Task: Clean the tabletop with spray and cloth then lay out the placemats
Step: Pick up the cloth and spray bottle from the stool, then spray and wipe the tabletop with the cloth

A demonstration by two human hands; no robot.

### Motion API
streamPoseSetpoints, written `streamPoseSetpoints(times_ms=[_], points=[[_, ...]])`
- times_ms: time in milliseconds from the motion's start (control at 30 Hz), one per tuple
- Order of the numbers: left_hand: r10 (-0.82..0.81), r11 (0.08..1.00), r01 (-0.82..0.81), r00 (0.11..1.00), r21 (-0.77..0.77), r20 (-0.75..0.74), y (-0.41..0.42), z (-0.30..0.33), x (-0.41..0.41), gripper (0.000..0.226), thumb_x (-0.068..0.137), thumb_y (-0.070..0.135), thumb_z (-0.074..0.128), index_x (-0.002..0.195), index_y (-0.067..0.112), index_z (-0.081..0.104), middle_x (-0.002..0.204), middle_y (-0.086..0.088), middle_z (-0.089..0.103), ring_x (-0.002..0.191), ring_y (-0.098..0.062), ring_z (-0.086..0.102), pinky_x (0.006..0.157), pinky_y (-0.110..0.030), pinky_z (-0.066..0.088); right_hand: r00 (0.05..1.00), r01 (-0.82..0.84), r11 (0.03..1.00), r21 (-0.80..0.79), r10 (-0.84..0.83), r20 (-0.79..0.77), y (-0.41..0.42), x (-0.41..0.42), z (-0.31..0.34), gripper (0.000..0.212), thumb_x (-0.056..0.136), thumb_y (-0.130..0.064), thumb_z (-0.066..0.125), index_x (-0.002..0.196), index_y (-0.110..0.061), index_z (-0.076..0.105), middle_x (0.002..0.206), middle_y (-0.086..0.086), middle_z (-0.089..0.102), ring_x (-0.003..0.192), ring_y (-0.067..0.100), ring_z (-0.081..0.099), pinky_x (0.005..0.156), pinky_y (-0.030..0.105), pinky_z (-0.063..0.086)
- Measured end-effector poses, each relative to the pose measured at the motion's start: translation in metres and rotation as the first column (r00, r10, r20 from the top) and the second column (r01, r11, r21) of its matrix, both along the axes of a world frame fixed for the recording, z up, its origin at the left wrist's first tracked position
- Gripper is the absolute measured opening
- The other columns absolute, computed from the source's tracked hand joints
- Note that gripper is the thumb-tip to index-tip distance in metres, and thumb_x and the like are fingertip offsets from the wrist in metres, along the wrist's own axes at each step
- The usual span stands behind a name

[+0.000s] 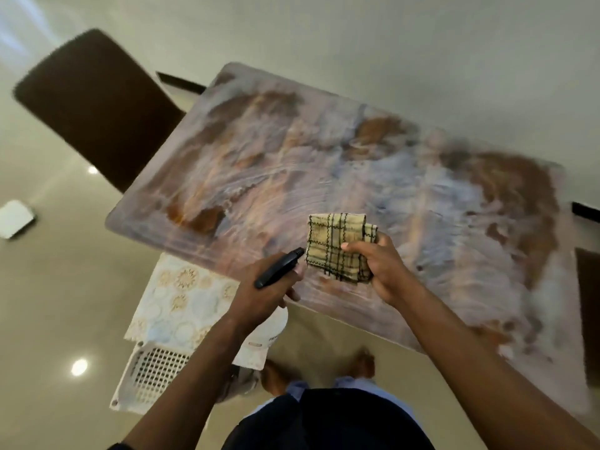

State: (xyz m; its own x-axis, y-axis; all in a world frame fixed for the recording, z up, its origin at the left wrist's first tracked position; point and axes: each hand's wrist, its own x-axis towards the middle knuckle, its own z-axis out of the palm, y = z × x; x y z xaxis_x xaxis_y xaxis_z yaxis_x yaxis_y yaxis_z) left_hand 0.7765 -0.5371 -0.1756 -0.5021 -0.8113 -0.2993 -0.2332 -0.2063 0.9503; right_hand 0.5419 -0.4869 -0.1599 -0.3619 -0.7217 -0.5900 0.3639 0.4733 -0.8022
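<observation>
Folded checked cloth point(337, 246), pinched in the right hand point(380, 271) above the marbled tabletop point(324, 151) near its near edge. Left hand point(259, 297) grips the spray bottle point(279, 269) beside it. Placemats point(181, 297) lie left, below the edge; dark chair point(94, 102) far left.

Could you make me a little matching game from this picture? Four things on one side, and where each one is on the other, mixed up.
Things:
1. checked cloth
2. spray bottle
3. patterned placemats
4. dark chair

Places:
A. on a white seat beside the table's near edge
B. gripped in the left hand
C. at the table's far left corner
D. held in the right hand over the tabletop

Pairs: 1-D, 2-B, 3-A, 4-C
</observation>
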Motion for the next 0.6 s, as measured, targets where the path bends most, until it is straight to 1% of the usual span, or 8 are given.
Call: streamPoseSetpoints(times_ms=[67,100,200,233,333,433,533,600], points=[[-0.084,0.996,0.084,0.996,0.007,0.029,0.003,0.004,-0.029,0.016,0.106,0.015,0.069,0.120,0.010,0.074,0.092,-0.007,0.079,0.069,-0.032,0.077,0.054,-0.030,0.053,0.995,0.102,0.995,-0.017,-0.102,0.021,0.027,-0.028,0.003,0.027,0.088,0.000,0.077,0.111,-0.009,0.065,0.105,0.012,0.078,0.098,0.032,0.076,0.078,0.046,0.063],[-0.114,0.993,0.114,0.993,0.011,0.043,0.006,0.005,-0.045,0.014,0.106,0.014,0.068,0.119,0.011,0.074,0.090,-0.008,0.079,0.067,-0.031,0.076,0.053,-0.030,0.053,0.989,0.147,0.989,-0.021,-0.147,0.030,0.042,-0.042,0.003,0.023,0.089,0.003,0.075,0.106,-0.010,0.067,0.099,0.010,0.079,0.094,0.030,0.077,0.077,0.045,0.063],[-0.209,0.978,0.208,0.974,0.026,0.087,0.017,0.007,-0.088,0.009,0.103,0.013,0.071,0.110,0.017,0.076,0.083,-0.008,0.077,0.060,-0.030,0.073,0.051,-0.032,0.051,0.975,0.216,0.976,0.012,-0.216,0.046,0.083,-0.076,0.002,0.035,0.082,0.007,0.079,0.115,-0.001,0.071,0.104,0.017,0.079,0.096,0.036,0.077,0.082,0.057,0.063],[-0.253,0.967,0.251,0.963,0.032,0.097,0.022,0.006,-0.103,0.010,0.101,0.015,0.072,0.109,0.020,0.076,0.083,-0.007,0.077,0.059,-0.028,0.072,0.050,-0.031,0.051,0.971,0.234,0.972,0.029,-0.235,0.045,0.096,-0.089,-0.002,0.038,0.080,0.008,0.079,0.117,0.000,0.071,0.105,0.018,0.079,0.097,0.037,0.078,0.081,0.058,0.063],[-0.351,0.936,0.348,0.924,0.049,0.149,0.038,0.001,-0.142,0.020,0.100,0.017,0.072,0.119,0.023,0.077,0.086,-0.009,0.078,0.057,-0.025,0.071,0.050,-0.031,0.051,0.954,0.295,0.952,0.086,-0.299,0.037,0.128,-0.124,-0.015,0.045,0.078,0.007,0.082,0.120,0.003,0.069,0.106,0.021,0.078,0.098,0.038,0.077,0.078,0.058,0.064],[-0.421,0.907,0.414,0.888,0.077,0.186,0.059,-0.006,-0.180,0.029,0.101,0.010,0.069,0.123,0.027,0.077,0.086,-0.010,0.079,0.056,-0.024,0.069,0.049,-0.031,0.048,0.910,0.402,0.908,0.119,-0.411,0.053,0.162,-0.159,-0.034,0.063,0.070,0.001,0.090,0.128,0.004,0.064,0.109,0.022,0.077,0.098,0.039,0.077,0.082,0.065,0.061],[-0.482,0.876,0.469,0.853,0.113,0.198,0.079,-0.011,-0.209,0.032,0.101,0.011,0.067,0.123,0.033,0.075,0.087,-0.009,0.081,0.056,-0.023,0.067,0.049,-0.031,0.047,0.846,0.515,0.849,0.119,-0.526,0.088,0.194,-0.187,-0.050,0.038,0.081,0.006,0.079,0.118,-0.001,0.072,0.110,0.021,0.077,0.098,0.037,0.077,0.087,0.063,0.060],[-0.516,0.856,0.502,0.829,0.121,0.215,0.092,-0.015,-0.229,0.031,0.101,0.012,0.067,0.125,0.030,0.074,0.087,-0.008,0.081,0.057,-0.023,0.067,0.050,-0.031,0.048,0.788,0.590,0.794,0.146,-0.606,0.108,0.217,-0.204,-0.058,0.022,0.091,0.005,0.070,0.109,-0.006,0.074,0.103,0.015,0.080,0.087,0.029,0.079,0.081,0.055,0.063]])
